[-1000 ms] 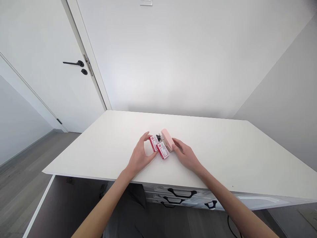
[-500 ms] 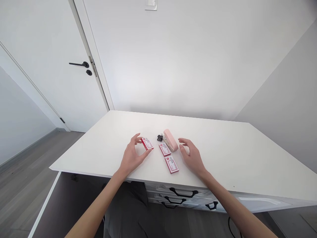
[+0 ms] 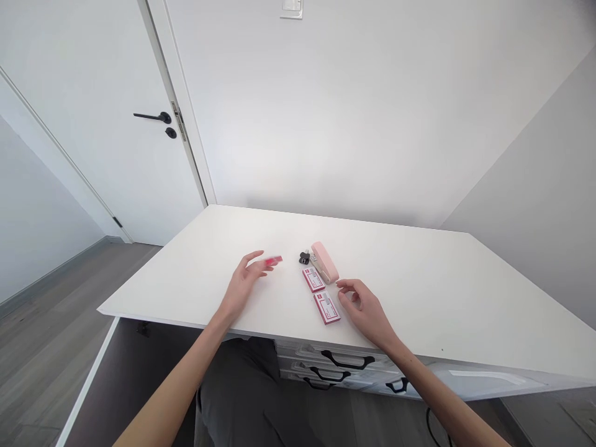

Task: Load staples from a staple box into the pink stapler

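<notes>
My left hand (image 3: 243,282) holds a small red-and-white box (image 3: 274,261), probably of staples, between thumb and fingers. It is tipped edge-on and blurred by motion. To its right on the white top, two like boxes lie flat, one upper box (image 3: 313,280) and one lower box (image 3: 327,308), nearly end to end. Beside the upper one rests a pink stapler (image 3: 325,263), with small black clips (image 3: 304,257) at its left. My right hand (image 3: 365,309) rests just right of the boxes, below the stapler's near end. Its fingers are loosely bent, thumb apart, and nothing shows in them.
The white cabinet top (image 3: 419,285) reaches back to a wall. Below its front edge are drawers with black handles (image 3: 347,360) and an open cabinet door (image 3: 88,379) at the left. A white door (image 3: 93,124) with a black lever stands at far left.
My left hand has turned the box from face-up to edge-on and raised its fingers. My right hand has come slightly nearer, with its fingers more bent. The view has shifted slightly.
</notes>
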A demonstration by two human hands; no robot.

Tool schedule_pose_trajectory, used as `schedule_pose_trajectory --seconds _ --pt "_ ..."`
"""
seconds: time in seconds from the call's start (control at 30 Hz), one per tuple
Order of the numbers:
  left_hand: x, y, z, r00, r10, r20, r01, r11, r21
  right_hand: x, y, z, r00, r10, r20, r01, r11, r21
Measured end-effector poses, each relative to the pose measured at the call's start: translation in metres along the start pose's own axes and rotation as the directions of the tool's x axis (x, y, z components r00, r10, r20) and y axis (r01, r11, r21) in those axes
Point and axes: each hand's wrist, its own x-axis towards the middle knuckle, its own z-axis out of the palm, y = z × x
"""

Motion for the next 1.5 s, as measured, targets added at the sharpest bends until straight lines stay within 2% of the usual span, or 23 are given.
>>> schedule_pose_trajectory --seconds 0.07,0.17,0.3,0.4,0.5,0.57,0.67,0.73,0.77,0.83,0.93,1.03,1.1,1.17,1.23,1.33,1.4,1.5 --pt "-0.002 -0.006 0.004 0.999 0.034 -0.024 -0.028 0.976 0.214 -0.001 -0.004 -0.001 0.999 -0.025 0.034 0.025 1.0 -0.01" --pt "-0.005 -0.015 0.012 0.991 0.127 0.039 -0.13 0.861 0.492 -0.004 -0.012 0.0 0.993 -0.043 0.107 0.05 0.997 -0.062" --pt "-0.007 -0.02 0.019 0.969 0.22 0.114 -0.24 0.726 0.645 -0.011 -0.024 0.005 0.986 -0.063 0.154 0.095 0.974 -0.207" --pt "-0.01 -0.014 0.019 0.945 0.29 0.148 -0.316 0.704 0.636 -0.015 -0.029 0.007 0.984 -0.06 0.169 0.092 0.977 -0.19" --pt "-0.012 -0.002 0.017 0.931 0.306 0.2 -0.366 0.769 0.524 -0.015 -0.031 0.009 0.98 -0.037 0.195 0.041 0.999 -0.021" --pt "-0.014 0.006 0.015 0.949 0.254 0.188 -0.311 0.852 0.42 -0.012 -0.032 0.01 0.975 0.012 0.223 -0.055 0.98 0.189" --pt "-0.016 0.014 0.01 0.985 0.134 0.111 -0.163 0.934 0.317 -0.003 -0.035 0.017 0.965 0.088 0.248 -0.211 0.819 0.533" --pt "-0.016 0.016 0.008 0.994 0.086 0.069 -0.102 0.952 0.289 0.002 -0.038 0.024 0.964 0.099 0.246 -0.237 0.735 0.635" --pt "-0.016 0.016 0.008 0.995 0.075 0.059 -0.089 0.956 0.279 0.004 -0.04 0.028 0.966 0.088 0.242 -0.225 0.746 0.627" --pt "-0.017 0.016 0.007 0.995 0.068 0.068 -0.084 0.963 0.256 0.005 -0.045 0.036 0.973 0.049 0.225 -0.163 0.835 0.525" --pt "-0.016 0.015 0.007 0.986 0.088 0.142 -0.118 0.968 0.22 0.002 -0.052 0.048 0.989 -0.015 0.146 -0.033 0.945 0.326" --pt "-0.015 0.014 0.007 0.971 0.098 0.217 -0.14 0.973 0.186 0.001 -0.056 0.055 0.99 -0.095 0.108 0.068 0.971 0.228" --pt "-0.014 0.012 0.007 0.975 0.08 0.205 -0.118 0.977 0.179 0.003 -0.056 0.056 0.981 -0.158 0.112 0.136 0.974 0.181" --pt "-0.014 0.009 0.006 0.992 0.052 0.113 -0.072 0.98 0.186 0.005 -0.052 0.055 0.976 -0.2 0.081 0.195 0.978 0.073" --pt "-0.012 0.004 0.006 0.998 0.041 -0.052 -0.03 0.98 0.196 0.007 -0.047 0.052 0.977 -0.21 0.032 0.213 0.971 -0.11" --pt "-0.009 -0.003 0.006 0.955 0.047 -0.293 0.019 0.976 0.218 0.009 -0.039 0.048 0.982 -0.185 0.035 0.184 0.902 -0.39" --pt "-0.007 -0.006 0.006 0.926 0.043 -0.376 0.057 0.967 0.249 0.01 -0.036 0.047 0.983 -0.165 0.082 0.184 0.842 -0.507" --pt "-0.006 -0.009 0.006 0.913 0.027 -0.406 0.112 0.943 0.314 0.012 -0.036 0.049 0.981 -0.143 0.132 0.194 0.789 -0.583"
